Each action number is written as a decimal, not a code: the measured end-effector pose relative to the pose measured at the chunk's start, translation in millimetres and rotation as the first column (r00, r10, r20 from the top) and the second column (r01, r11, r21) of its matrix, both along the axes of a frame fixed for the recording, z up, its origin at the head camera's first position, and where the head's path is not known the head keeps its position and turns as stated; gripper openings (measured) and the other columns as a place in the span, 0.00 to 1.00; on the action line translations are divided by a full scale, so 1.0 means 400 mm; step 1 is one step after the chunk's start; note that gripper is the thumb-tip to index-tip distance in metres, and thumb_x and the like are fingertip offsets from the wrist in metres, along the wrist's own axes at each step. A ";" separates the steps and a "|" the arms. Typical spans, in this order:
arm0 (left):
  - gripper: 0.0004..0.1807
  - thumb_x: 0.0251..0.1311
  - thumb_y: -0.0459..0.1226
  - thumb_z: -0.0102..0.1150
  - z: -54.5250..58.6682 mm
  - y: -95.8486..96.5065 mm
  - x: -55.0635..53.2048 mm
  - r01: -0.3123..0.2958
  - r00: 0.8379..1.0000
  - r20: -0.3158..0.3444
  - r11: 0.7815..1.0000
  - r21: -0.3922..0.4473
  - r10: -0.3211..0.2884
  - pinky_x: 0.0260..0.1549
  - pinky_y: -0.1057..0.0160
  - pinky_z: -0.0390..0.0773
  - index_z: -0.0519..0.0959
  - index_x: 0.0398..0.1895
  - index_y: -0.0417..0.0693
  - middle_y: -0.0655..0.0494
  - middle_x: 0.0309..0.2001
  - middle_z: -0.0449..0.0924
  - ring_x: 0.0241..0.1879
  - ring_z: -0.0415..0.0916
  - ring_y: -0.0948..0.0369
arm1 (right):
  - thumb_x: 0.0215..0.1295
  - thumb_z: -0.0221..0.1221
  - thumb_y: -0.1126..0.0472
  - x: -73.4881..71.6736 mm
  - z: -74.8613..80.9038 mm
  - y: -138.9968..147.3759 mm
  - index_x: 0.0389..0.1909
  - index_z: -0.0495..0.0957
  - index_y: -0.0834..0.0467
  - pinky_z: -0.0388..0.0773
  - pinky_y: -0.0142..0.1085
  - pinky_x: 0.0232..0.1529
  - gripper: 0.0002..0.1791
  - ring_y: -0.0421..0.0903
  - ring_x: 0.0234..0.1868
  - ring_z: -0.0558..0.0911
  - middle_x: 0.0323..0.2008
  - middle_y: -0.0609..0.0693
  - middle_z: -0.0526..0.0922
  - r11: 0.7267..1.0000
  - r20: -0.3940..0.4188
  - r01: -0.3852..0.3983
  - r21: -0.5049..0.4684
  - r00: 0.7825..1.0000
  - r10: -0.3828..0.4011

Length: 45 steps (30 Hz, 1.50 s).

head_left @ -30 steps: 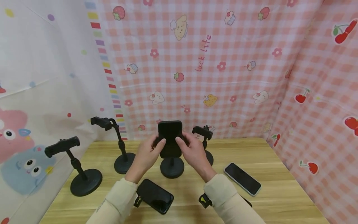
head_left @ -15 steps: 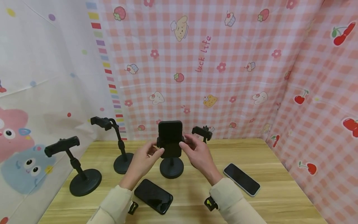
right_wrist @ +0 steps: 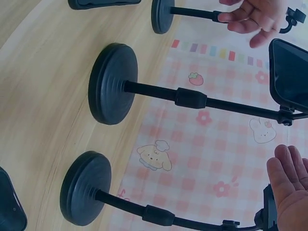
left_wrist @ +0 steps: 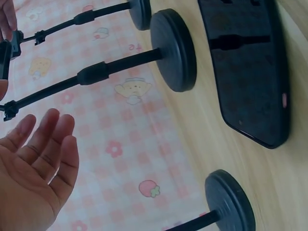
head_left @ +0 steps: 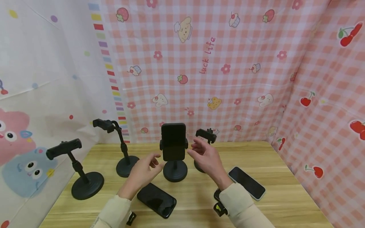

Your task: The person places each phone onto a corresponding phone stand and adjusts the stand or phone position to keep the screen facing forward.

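A black phone [head_left: 173, 139] stands upright in the clamp of the middle phone stand [head_left: 175, 171], its dark screen facing me. My left hand [head_left: 144, 171] hovers just left of and below the phone, fingers loosely bent and holding nothing. On the phone's other side is my right hand [head_left: 208, 158], relaxed and apart from it, overlapping the right-hand phone stand [head_left: 206, 135]. The left wrist view has the left hand [left_wrist: 38, 173] palm up beside the stand's pole. In the right wrist view, the right hand [right_wrist: 291, 185] has straight fingers below the clamped phone [right_wrist: 291, 74].
Two more phone stands with bare clamps, one near [head_left: 87, 185] and one farther back [head_left: 125, 166], are on the left. A black phone [head_left: 156, 200] lies in front, a white-edged phone [head_left: 247, 183] at right. Patterned cloth [head_left: 182, 63] hangs behind the wooden table [head_left: 194, 202].
Both hands have let go of the clamped phone and drawn apart, the left down and leftward, the right to the right. The phone stays upright in the stand.
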<state>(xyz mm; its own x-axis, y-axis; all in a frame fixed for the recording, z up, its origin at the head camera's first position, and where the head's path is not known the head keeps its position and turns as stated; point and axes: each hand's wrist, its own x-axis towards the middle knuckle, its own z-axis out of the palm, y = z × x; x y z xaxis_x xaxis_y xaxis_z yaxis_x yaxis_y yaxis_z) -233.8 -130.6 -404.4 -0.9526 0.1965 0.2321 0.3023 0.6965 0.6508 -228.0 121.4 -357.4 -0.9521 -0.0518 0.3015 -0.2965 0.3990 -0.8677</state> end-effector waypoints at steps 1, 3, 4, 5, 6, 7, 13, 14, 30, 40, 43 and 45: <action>0.22 0.65 0.47 0.63 -0.001 -0.001 0.000 -0.005 1.000 -0.002 1.000 -0.024 0.005 0.39 0.54 0.76 0.77 0.59 0.50 0.57 0.40 0.79 0.40 0.76 0.60 | 0.65 0.67 0.57 0.000 0.000 0.001 0.66 0.73 0.57 0.79 0.46 0.52 0.30 0.48 0.49 0.83 0.50 0.51 0.83 1.000 -0.001 0.001 0.001 1.000 -0.001; 0.22 0.64 0.46 0.63 -0.001 -0.001 0.003 -0.014 1.000 -0.004 0.997 -0.070 0.014 0.39 0.52 0.77 0.77 0.59 0.49 0.55 0.42 0.80 0.41 0.77 0.58 | 0.65 0.66 0.59 -0.001 -0.001 0.002 0.66 0.73 0.58 0.79 0.46 0.52 0.29 0.48 0.49 0.83 0.50 0.52 0.84 1.000 -0.006 0.003 -0.001 1.000 -0.003; 0.22 0.63 0.46 0.63 -0.002 -0.001 0.003 -0.020 1.000 -0.005 0.995 -0.095 0.019 0.39 0.51 0.77 0.77 0.59 0.49 0.54 0.42 0.80 0.41 0.77 0.57 | 0.65 0.66 0.59 -0.001 -0.002 0.003 0.66 0.74 0.58 0.79 0.46 0.52 0.28 0.48 0.49 0.84 0.50 0.52 0.84 1.000 -0.009 0.005 0.000 1.000 -0.005; 0.23 0.63 0.46 0.63 -0.003 -0.001 0.004 -0.024 1.000 -0.004 0.993 -0.117 0.023 0.39 0.50 0.77 0.77 0.59 0.49 0.53 0.43 0.80 0.41 0.78 0.57 | 0.65 0.66 0.60 -0.002 -0.002 0.005 0.65 0.74 0.58 0.79 0.46 0.52 0.28 0.48 0.48 0.84 0.49 0.52 0.84 1.000 -0.012 0.007 0.003 1.000 -0.007; 0.23 0.63 0.47 0.63 -0.003 -0.001 0.004 -0.027 1.000 -0.002 0.990 -0.139 0.027 0.38 0.49 0.77 0.77 0.59 0.49 0.53 0.44 0.80 0.41 0.78 0.56 | 0.65 0.66 0.60 -0.003 -0.003 0.006 0.65 0.74 0.58 0.79 0.46 0.52 0.28 0.48 0.48 0.84 0.49 0.52 0.84 1.000 -0.016 0.011 0.008 1.000 -0.011; 0.23 0.63 0.47 0.63 -0.004 -0.001 0.004 -0.031 1.000 -0.001 0.987 -0.159 0.031 0.38 0.48 0.78 0.77 0.59 0.49 0.52 0.44 0.81 0.40 0.79 0.56 | 0.65 0.66 0.60 -0.004 -0.003 0.007 0.65 0.74 0.58 0.79 0.46 0.52 0.27 0.48 0.48 0.84 0.49 0.52 0.84 1.000 -0.019 0.015 0.014 1.000 -0.015; 0.25 0.62 0.48 0.63 -0.022 -0.004 -0.003 -0.048 0.999 0.007 0.966 -0.255 0.052 0.36 0.46 0.78 0.77 0.59 0.47 0.50 0.48 0.81 0.39 0.80 0.54 | 0.65 0.65 0.61 -0.005 -0.003 0.012 0.64 0.75 0.60 0.79 0.46 0.52 0.26 0.48 0.47 0.84 0.49 0.53 0.84 0.998 -0.035 0.033 0.053 0.999 -0.031; 0.25 0.62 0.48 0.63 -0.025 -0.005 -0.004 -0.047 0.999 0.011 0.961 -0.271 0.052 0.37 0.45 0.78 0.77 0.58 0.46 0.49 0.49 0.81 0.41 0.80 0.53 | 0.65 0.65 0.61 -0.005 -0.002 0.012 0.64 0.75 0.60 0.79 0.46 0.52 0.26 0.49 0.47 0.84 0.49 0.53 0.84 0.998 -0.037 0.033 0.058 0.999 -0.031; 0.14 0.48 0.37 0.75 -0.023 -0.008 0.040 0.010 0.996 0.066 0.713 -0.701 0.051 0.37 0.44 0.76 0.79 0.33 0.43 0.47 0.30 0.75 0.36 0.76 0.46 | 0.68 0.62 0.60 -0.019 0.077 0.060 0.58 0.77 0.66 0.80 0.46 0.41 0.21 0.50 0.38 0.81 0.43 0.58 0.82 0.939 -0.311 0.126 0.319 0.950 -0.022; 0.17 0.48 0.41 0.76 -0.021 -0.002 0.038 0.040 0.988 0.134 0.694 -0.719 0.082 0.43 0.42 0.75 0.80 0.36 0.43 0.46 0.34 0.77 0.41 0.77 0.45 | 0.67 0.63 0.52 -0.080 0.105 0.094 0.66 0.69 0.67 0.74 0.53 0.56 0.33 0.61 0.58 0.75 0.59 0.65 0.74 0.681 -0.302 0.218 0.699 0.953 0.004; 0.19 0.48 0.43 0.77 -0.018 0.000 0.038 0.051 0.986 0.148 0.703 -0.710 0.078 0.43 0.41 0.75 0.80 0.37 0.43 0.45 0.35 0.78 0.41 0.77 0.45 | 0.66 0.64 0.51 -0.097 0.100 0.088 0.66 0.68 0.68 0.76 0.51 0.54 0.35 0.60 0.58 0.76 0.61 0.65 0.72 0.559 -0.265 0.209 0.802 0.964 0.021; 0.20 0.48 0.44 0.77 -0.015 0.003 0.039 0.055 0.985 0.155 0.704 -0.708 0.079 0.43 0.41 0.75 0.80 0.38 0.43 0.45 0.36 0.78 0.41 0.77 0.45 | 0.64 0.66 0.53 -0.107 0.094 0.083 0.64 0.69 0.69 0.78 0.50 0.52 0.34 0.60 0.55 0.78 0.60 0.65 0.73 0.500 -0.266 0.218 0.838 0.964 0.025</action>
<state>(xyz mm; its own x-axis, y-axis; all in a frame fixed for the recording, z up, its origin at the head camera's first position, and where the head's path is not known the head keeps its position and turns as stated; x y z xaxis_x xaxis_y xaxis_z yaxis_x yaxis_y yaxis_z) -218.1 -129.3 -410.4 -0.9657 0.2268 -0.1267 0.2284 0.9736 0.0019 -270.8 154.5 -320.0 -0.8825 -0.3108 0.3531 -0.3323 0.9432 -0.0005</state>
